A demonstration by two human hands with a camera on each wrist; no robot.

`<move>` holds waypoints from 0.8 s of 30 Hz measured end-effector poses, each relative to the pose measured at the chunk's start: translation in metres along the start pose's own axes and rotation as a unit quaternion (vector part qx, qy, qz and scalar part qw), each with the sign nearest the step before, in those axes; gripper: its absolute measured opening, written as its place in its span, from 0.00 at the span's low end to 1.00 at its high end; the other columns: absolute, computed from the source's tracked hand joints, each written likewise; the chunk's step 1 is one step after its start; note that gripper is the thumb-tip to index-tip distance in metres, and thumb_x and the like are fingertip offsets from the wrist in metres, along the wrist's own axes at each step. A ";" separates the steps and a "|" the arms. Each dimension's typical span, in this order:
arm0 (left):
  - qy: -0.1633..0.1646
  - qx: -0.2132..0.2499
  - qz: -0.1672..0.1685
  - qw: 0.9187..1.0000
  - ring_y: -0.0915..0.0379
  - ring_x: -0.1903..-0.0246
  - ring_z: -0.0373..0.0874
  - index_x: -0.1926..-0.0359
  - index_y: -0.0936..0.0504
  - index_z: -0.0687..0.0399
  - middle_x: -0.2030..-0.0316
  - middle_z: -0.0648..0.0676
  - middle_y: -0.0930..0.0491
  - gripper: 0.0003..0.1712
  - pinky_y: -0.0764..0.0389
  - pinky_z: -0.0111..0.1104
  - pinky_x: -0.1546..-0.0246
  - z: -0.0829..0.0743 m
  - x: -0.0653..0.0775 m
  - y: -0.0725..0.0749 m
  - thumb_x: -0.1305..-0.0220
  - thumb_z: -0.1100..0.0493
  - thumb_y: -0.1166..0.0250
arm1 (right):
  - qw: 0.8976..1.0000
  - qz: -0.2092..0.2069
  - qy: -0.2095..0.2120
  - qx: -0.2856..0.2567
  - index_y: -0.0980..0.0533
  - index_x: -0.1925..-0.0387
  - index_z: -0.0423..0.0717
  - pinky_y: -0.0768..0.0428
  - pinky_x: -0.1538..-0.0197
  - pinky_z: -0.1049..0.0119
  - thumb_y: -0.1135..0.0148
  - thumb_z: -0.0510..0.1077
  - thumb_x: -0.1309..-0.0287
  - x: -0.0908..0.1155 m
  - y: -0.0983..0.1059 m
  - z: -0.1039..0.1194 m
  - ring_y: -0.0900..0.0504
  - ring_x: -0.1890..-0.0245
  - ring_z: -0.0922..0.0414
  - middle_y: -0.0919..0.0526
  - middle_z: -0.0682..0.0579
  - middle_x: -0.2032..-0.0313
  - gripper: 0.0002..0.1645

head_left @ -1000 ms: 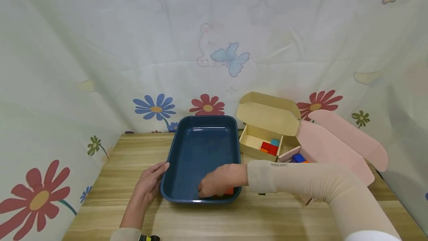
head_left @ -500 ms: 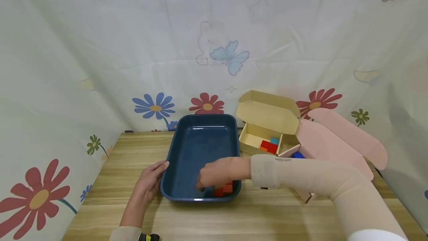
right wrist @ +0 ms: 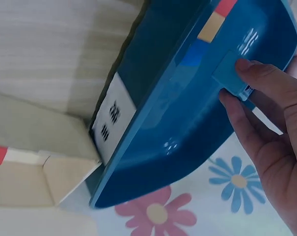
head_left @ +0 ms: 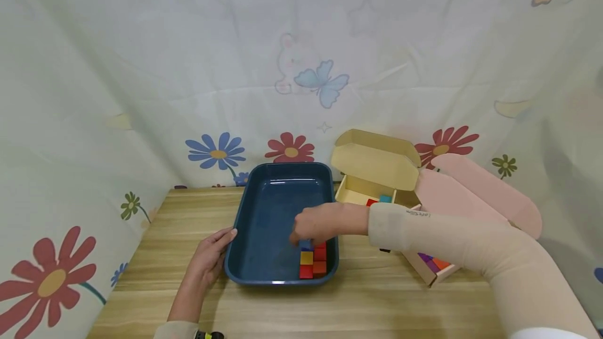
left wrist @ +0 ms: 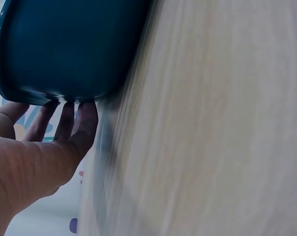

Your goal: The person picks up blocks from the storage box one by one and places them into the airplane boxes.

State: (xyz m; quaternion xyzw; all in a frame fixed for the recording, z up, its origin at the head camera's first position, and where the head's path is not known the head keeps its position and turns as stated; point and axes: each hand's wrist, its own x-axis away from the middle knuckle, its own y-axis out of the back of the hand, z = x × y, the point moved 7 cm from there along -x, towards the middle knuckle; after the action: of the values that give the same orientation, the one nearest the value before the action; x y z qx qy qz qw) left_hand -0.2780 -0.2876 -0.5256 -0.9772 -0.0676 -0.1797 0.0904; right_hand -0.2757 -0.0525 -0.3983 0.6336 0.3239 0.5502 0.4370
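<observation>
- The counter (head_left: 377, 297) carried the blue tray (head_left: 273, 208), steadied at its left rim by the left hand (head_left: 209, 258), fingers straight.
- The right hand (head_left: 320, 224) pinched a teal block (right wrist: 230, 73) over the tray's block rows (head_left: 313, 260) (near right corner); a careless release could knock them askew.

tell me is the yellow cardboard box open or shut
Open: the yellow box has its lid flipped up, with small blocks visible inside.
</observation>
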 end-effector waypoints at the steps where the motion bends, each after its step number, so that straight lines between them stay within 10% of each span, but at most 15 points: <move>1: 0.001 0.000 -0.001 1.000 0.22 0.58 0.38 0.38 0.31 0.66 0.59 0.49 0.18 0.33 0.20 0.31 0.56 0.000 0.000 0.000 0.40 0.54 0.34 | 1.000 -0.001 -0.004 -0.004 0.23 0.45 0.59 0.20 0.61 0.75 0.33 0.43 0.44 0.003 0.001 -0.003 0.20 0.58 0.63 0.18 0.59 0.52 0.24; 24: 0.007 -0.058 -0.056 0.997 0.26 0.56 0.37 0.39 0.28 0.58 0.47 0.53 0.26 0.31 0.21 0.30 0.59 -0.003 0.011 -0.007 0.38 0.45 0.37 | 0.993 -0.082 -0.084 -0.019 0.20 0.51 0.47 0.21 0.58 0.73 0.37 0.37 0.43 0.053 0.012 -0.068 0.21 0.58 0.57 0.19 0.51 0.55 0.16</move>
State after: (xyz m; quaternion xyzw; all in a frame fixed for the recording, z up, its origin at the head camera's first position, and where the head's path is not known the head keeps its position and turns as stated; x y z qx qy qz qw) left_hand -0.2699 -0.2806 -0.5178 -0.9742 -0.1113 -0.1950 0.0242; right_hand -0.3338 0.0031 -0.3646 0.6406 0.3259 0.4634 0.5184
